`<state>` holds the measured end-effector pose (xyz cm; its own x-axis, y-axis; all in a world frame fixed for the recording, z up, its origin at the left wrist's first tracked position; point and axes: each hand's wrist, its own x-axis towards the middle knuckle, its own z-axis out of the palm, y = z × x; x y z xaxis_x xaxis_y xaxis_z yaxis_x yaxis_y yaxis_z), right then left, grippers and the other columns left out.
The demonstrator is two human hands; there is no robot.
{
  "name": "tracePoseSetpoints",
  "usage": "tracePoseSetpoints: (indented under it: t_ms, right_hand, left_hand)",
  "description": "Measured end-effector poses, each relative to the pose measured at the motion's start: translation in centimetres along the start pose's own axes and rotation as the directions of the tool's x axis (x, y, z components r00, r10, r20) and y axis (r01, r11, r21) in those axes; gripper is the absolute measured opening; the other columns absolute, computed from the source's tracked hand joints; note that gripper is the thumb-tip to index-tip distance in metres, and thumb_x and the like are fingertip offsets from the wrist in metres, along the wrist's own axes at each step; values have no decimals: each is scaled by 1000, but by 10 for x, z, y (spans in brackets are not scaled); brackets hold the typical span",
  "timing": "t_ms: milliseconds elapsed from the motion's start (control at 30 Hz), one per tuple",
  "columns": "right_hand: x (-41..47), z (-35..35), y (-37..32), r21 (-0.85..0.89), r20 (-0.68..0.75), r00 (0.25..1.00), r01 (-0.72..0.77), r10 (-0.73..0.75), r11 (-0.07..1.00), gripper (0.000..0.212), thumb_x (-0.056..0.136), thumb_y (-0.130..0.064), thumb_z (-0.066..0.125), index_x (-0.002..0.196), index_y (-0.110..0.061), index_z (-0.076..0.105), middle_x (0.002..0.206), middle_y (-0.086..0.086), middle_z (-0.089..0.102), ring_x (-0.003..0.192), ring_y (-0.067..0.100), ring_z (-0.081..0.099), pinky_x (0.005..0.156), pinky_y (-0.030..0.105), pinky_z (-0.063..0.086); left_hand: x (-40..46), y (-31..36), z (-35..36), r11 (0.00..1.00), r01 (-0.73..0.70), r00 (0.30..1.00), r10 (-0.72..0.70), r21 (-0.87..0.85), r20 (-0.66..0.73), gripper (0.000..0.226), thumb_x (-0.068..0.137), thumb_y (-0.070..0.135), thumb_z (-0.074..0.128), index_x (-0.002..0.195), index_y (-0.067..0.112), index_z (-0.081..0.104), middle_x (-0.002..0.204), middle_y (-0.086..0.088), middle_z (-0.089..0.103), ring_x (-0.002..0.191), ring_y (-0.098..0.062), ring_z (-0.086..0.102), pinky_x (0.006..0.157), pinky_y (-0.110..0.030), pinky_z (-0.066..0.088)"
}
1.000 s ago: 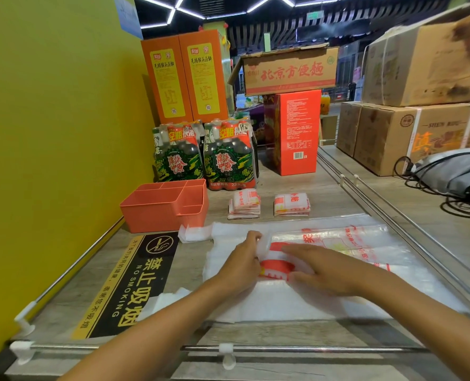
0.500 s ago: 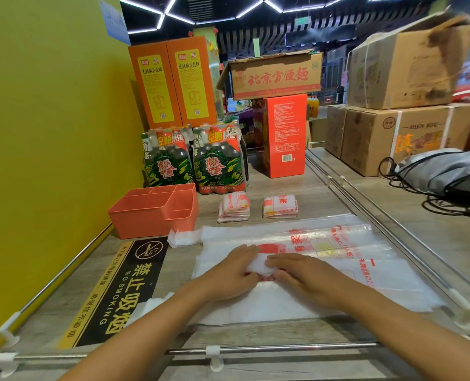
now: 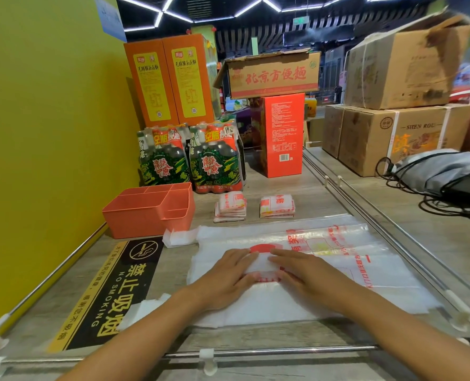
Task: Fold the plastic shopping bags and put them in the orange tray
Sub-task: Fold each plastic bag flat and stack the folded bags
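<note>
two hands pressed flat on one small folded packet of thin white plastic with red print (image 3: 261, 266), dead centre of the wooden tabletop (image 3: 305, 193): left hand (image 3: 228, 279) at the packet's 9 o'clock edge, right hand (image 3: 301, 273) at its 3 o'clock edge, fingers straight, fingertips nearly meeting over the top, nothing gripped. under the packet, more translucent red-printed shopping bags spread flat (image 3: 324, 259), reaching toward 3 o'clock. at 12 o'clock from the hands, two finished folded bag bundles (image 3: 230, 207) side by side, not yet in the orange divided plastic tray (image 3: 148, 213) at 10 o'clock, against the yellow wall.

judged very light, limp and slippery; likely to spring open once pressure lifts, and to slide on the sheets below. best pinched across both short edges, thumb beneath, fingers on top, keeping the layers squeezed during the lift toward the tray.
</note>
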<state>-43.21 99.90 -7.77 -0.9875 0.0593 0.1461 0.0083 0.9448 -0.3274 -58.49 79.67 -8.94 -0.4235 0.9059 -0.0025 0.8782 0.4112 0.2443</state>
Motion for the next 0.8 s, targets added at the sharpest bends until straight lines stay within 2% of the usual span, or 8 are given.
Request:
tracePoseSetpoints:
  t_ms: [67, 200, 333, 500, 567, 633, 700, 800]
  right_hand:
    - [1, 4, 5, -18, 1, 1000, 17, -17, 1000, 43, 107, -42, 38, 149, -33, 47, 159, -15, 35, 147, 8, 32, 122, 28, 24]
    - [1, 8, 8, -14, 15, 1000, 14, -14, 1000, 43, 108, -38, 37, 148, -30, 48, 160, -12, 35, 148, 7, 30, 123, 28, 22]
    - [-5, 0, -1, 26, 44, 998, 39, -40, 999, 50, 107, -48, 34, 156, -35, 34, 163, -23, 16, 149, -1, 14, 124, 26, 16]
    - [-9, 0, -3, -51, 265, 963, 60, -45, 997, 60, 106, -54, 28, 161, -33, 16, 168, -17, 3, 152, 0, 1, 122, 22, 3]
    - [-10, -2, -3, -37, 277, 960, 58, -45, 998, 61, 106, -54, 28, 161, -32, 15, 168, -17, 2, 152, 0, 1, 120, 20, 0]
    - [-11, -4, -4, -26, 282, 958, 54, -44, 998, 60, 106, -53, 29, 161, -31, 15, 167, -18, 1, 152, -1, 1, 117, 17, -1]
    - [-11, -5, -4, -9, 286, 958, 43, -39, 999, 60, 106, -53, 30, 161, -32, 16, 167, -19, 1, 152, 0, 3, 117, 17, 0]
    - [-10, -3, -1, 14, 281, 959, 37, -40, 999, 61, 105, -57, 30, 160, -34, 17, 166, -21, 1, 153, 2, 5, 123, 25, 7]
  left_hand:
    - [-1, -1, 0, 1000, -8, 1000, 8, -21, 7, 65, 105, 53, 26, 161, 25, 11, 167, 4, 8, 151, -10, 4, 125, -32, 6]
    - [-3, -5, 2, 998, -18, 1000, 18, -63, 7, 63, 104, 54, 21, 161, 30, 12, 168, 9, 4, 153, -7, -1, 126, -34, 5]
    - [-4, -6, 3, 997, -65, 998, 66, -34, 23, 56, 107, 49, 20, 160, 34, 10, 167, 16, -7, 151, 1, -15, 125, -26, -4]
    - [-7, -3, 1, 995, -101, 992, 101, -2, 73, 60, 104, 52, 12, 160, 34, 2, 165, 19, -15, 147, 6, -23, 124, -27, -9]
    - [-7, -1, 2, 998, -59, 995, 57, 20, 80, 65, 101, 59, 10, 160, 34, 0, 164, 16, -20, 147, 2, -25, 125, -31, -7]
    - [-9, 0, 1, 997, 71, 995, -73, 38, 68, 70, 101, 62, 14, 160, 31, -5, 164, 9, -23, 149, -5, -27, 126, -36, -6]
    - [-12, 2, -3, 983, 181, 982, -182, 31, 48, 76, 101, 63, 18, 160, 25, -8, 167, 4, -16, 150, -10, -25, 125, -34, -7]
    - [-19, 12, -10, 979, 182, 983, -180, -95, 24, 76, 102, 60, 27, 161, 20, 1, 167, 11, -1, 151, -5, -14, 123, -28, -2]
